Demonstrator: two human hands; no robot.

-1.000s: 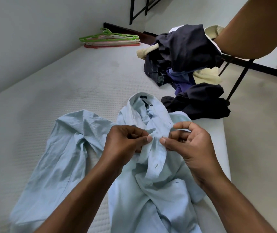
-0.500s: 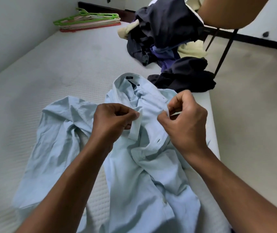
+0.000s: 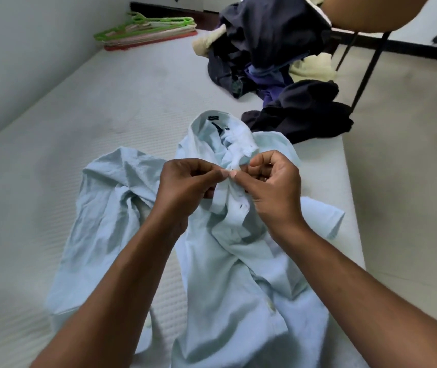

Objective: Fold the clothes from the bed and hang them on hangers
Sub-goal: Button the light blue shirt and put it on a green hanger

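On the bed (image 3: 92, 107), close to its right edge, the light blue shirt (image 3: 238, 274) lies front up. Its collar (image 3: 212, 123) points away from the person and one sleeve is bunched out to the left.

Both hands meet just below the collar, at the top of the front opening. The left hand (image 3: 185, 187) pinches one fabric edge between thumb and forefinger, and the right hand (image 3: 273, 187) pinches the facing edge. Each grip is closed tight on cloth with the other fingers curled in, the fingertips of the two hands almost touching.

This looks like a top button being fastened, though the button itself is hidden behind the fingertips.

To do it well, I would hold the buttonhole strip flat and taut, then feed the button through edge-on. A gentle sideways tug should seat it. An open buttonhole (image 3: 242, 207) shows just below the hands, so check that the right pair is matched, or the front will sit skewed on a hanger. The creased front and crumpled sleeve want smoothing next.

The hangers (image 3: 145, 33) lie stacked in the far corner, well apart from the shirt. A pile of dark clothes (image 3: 278, 57) sits beyond the collar.
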